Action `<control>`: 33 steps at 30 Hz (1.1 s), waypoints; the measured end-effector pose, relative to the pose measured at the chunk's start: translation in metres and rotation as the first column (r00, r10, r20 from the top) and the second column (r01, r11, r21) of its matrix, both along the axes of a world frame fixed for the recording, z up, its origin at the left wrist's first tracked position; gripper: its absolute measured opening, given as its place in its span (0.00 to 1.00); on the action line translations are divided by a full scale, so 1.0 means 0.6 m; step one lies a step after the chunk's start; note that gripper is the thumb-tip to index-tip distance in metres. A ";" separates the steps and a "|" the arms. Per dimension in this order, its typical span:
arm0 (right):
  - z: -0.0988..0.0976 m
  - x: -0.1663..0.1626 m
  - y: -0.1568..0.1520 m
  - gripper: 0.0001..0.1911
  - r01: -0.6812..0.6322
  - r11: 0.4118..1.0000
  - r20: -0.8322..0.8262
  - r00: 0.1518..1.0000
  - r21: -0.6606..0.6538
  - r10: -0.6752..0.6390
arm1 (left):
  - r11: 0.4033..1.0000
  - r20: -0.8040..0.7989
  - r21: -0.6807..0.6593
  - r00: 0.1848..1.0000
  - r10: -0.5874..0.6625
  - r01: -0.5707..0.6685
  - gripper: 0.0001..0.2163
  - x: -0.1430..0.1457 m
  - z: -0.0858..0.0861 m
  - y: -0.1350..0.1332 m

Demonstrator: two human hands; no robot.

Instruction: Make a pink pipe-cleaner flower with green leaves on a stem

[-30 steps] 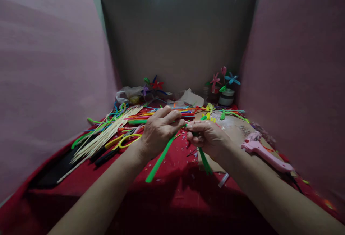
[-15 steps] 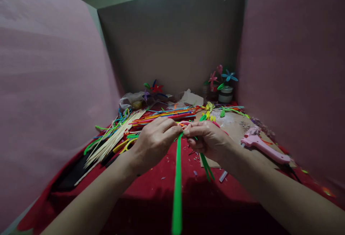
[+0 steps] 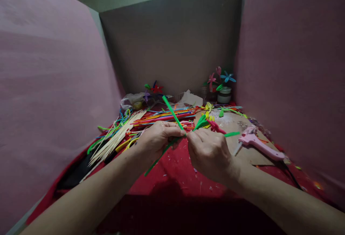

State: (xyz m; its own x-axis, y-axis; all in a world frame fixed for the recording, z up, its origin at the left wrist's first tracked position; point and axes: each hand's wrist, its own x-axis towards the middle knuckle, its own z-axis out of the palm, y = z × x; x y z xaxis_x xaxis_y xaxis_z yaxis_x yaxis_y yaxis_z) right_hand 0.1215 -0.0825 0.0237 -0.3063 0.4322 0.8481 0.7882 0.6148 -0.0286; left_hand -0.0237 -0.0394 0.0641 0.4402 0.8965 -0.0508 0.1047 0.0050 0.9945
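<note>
Mid-frame, the left hand (image 3: 161, 138) and right hand (image 3: 209, 152) both pinch fuzzy bright-green pipe-cleaner stems (image 3: 171, 112), the ends pointing up-left, down-left and right; pale thin wooden skewers (image 3: 118, 138) lie left of centre; a pink plastic glue gun (image 3: 261, 147) rests on flat brown cardboard (image 3: 249, 156) at centre right

Material: green fuzzy craft stems (image 3: 172, 112), slender, held in both hands.
Upper-left length: straight, tilted up and leftward from the fingertips.
Lower-left length (image 3: 154, 164): slanting down-left beneath the left hand (image 3: 159, 138).
Right end (image 3: 232, 134): nearly level, projecting beyond the right hand (image 3: 208, 150).
Junction: hidden by fingers.
</note>
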 end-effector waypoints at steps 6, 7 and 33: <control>0.013 0.014 -0.005 0.11 -0.123 0.956 -0.171 0.982 -0.265 0.079 | 0.989 -0.094 -0.108 0.990 -0.108 0.098 0.07 -0.011 0.020 -0.005; 0.021 0.016 -0.008 0.10 -0.184 0.918 -0.276 0.957 -0.352 0.087 | 0.990 -0.141 -0.046 0.980 -0.142 0.137 0.08 -0.014 0.027 -0.011; 0.026 0.015 -0.035 0.09 -0.350 0.819 -0.557 0.829 -0.455 0.045 | 0.953 -0.197 0.187 0.960 -0.201 0.238 0.09 0.002 0.032 -0.017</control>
State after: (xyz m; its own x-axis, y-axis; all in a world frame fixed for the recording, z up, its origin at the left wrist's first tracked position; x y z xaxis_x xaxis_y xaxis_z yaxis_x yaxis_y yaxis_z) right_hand 0.1302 -0.1035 0.0393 -0.0361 0.8252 0.5637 0.4261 0.5229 -0.7383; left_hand -0.0227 -0.0495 0.0832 0.6281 0.7775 0.0317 0.2513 -0.2412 0.9374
